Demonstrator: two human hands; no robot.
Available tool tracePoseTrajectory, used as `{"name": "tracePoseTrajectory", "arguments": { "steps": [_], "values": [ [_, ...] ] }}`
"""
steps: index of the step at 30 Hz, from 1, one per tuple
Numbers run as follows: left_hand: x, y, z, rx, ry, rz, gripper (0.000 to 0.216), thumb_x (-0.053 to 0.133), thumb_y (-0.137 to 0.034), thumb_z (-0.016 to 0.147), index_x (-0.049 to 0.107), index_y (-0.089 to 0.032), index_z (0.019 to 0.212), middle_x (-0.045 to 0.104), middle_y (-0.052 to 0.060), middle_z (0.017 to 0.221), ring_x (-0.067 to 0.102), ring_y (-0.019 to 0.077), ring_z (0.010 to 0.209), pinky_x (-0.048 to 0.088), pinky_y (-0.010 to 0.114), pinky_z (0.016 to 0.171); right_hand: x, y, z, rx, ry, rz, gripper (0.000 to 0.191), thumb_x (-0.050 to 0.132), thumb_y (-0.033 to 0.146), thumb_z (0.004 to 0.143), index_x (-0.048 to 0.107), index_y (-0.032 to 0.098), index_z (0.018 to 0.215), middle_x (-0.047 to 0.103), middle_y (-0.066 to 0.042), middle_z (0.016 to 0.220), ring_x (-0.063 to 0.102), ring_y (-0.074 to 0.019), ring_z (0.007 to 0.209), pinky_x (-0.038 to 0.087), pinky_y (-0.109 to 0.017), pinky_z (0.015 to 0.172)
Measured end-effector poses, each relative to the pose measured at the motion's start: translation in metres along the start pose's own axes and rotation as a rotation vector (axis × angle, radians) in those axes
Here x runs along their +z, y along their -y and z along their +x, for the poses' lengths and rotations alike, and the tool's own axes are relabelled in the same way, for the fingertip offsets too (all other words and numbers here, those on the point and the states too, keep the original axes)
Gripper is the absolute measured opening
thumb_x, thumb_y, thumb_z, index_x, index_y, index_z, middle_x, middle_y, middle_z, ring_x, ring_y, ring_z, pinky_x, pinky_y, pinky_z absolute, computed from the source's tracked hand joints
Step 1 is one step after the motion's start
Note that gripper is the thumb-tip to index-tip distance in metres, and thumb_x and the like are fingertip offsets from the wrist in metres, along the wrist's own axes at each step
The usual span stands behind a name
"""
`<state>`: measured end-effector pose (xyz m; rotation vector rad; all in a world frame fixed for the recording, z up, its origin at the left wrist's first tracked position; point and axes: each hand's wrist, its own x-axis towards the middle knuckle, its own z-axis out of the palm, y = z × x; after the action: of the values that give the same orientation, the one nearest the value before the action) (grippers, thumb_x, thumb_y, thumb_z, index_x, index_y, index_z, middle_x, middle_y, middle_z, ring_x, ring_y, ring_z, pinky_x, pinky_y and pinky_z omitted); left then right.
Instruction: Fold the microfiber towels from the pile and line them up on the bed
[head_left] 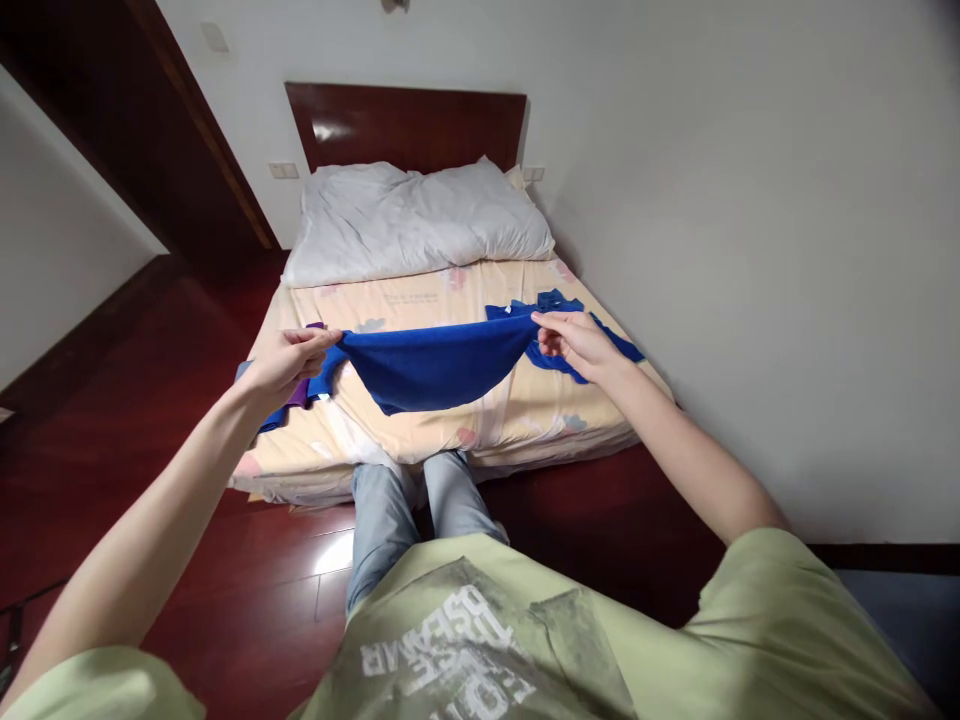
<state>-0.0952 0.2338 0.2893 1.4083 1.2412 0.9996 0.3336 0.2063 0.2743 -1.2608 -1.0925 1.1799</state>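
A blue cloth [442, 365] is stretched in the air above the bed, its lower edge sagging in a curve. My left hand [296, 358] pinches its left top corner, and my right hand [576, 338] pinches the right one. Whether it is a towel or a garment I cannot tell. Behind my right hand, a loose heap of blue fabric [559, 362] lies on the bed. Near my left hand are folded blue and purple cloths [298, 394], partly hidden by that hand and wrist.
The bed [405, 440] has a pale patterned sheet, with a folded white quilt [420, 215] by the dark wooden headboard [412, 125]. A white wall [750, 250] runs along the right. Red-brown floor [150, 400] lies to the left. My legs stand against the bed's foot.
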Motion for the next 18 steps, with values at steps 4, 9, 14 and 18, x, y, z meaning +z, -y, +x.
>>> {"name": "tracePoseTrajectory", "arguments": {
  "steps": [4, 9, 14, 18],
  "values": [
    [-0.008, 0.011, -0.003, -0.087, 0.063, -0.026, 0.057, 0.085, -0.049, 0.072, 0.037, -0.024, 0.055, 0.024, -0.006, 0.052, 0.022, 0.0067, 0.04, 0.017, 0.027, 0.039, 0.002, 0.002, -0.001, 0.086, 0.023, 0.014, 0.04, 0.094, 0.042, 0.073, 0.064, 0.017, 0.067, 0.066, -0.002, 0.059, 0.059, -0.0099, 0.045, 0.043, -0.02, 0.04],
    [-0.01, 0.025, 0.019, -0.158, 0.082, -0.045, 0.064, 0.084, -0.051, 0.072, 0.028, -0.025, 0.055, 0.021, -0.006, 0.05, 0.02, 0.007, 0.04, 0.018, 0.027, 0.037, 0.007, -0.011, 0.032, 0.168, 0.035, 0.031, 0.03, 0.089, 0.032, 0.082, 0.065, 0.015, 0.073, 0.071, -0.005, 0.063, 0.064, -0.0121, 0.048, 0.049, -0.021, 0.044],
    [0.002, 0.043, 0.074, -0.165, 0.012, 0.004, 0.06, 0.088, -0.051, 0.065, 0.035, -0.025, 0.056, 0.026, -0.006, 0.048, 0.022, 0.0064, 0.04, 0.022, 0.025, 0.035, 0.02, -0.028, 0.091, 0.233, -0.016, 0.046, 0.021, 0.084, 0.022, 0.086, 0.066, 0.014, 0.078, 0.073, -0.005, 0.067, 0.068, -0.0126, 0.053, 0.053, -0.021, 0.05],
    [0.005, 0.042, 0.134, -0.093, -0.086, 0.021, 0.046, 0.088, -0.057, 0.063, 0.055, -0.025, 0.064, 0.038, -0.003, 0.049, 0.04, 0.0126, 0.043, 0.034, 0.028, 0.036, 0.031, -0.023, 0.138, 0.11, -0.062, 0.049, 0.021, 0.081, 0.021, 0.088, 0.064, 0.015, 0.076, 0.072, -0.003, 0.066, 0.071, -0.0126, 0.058, 0.054, -0.02, 0.055]
  ]
}}
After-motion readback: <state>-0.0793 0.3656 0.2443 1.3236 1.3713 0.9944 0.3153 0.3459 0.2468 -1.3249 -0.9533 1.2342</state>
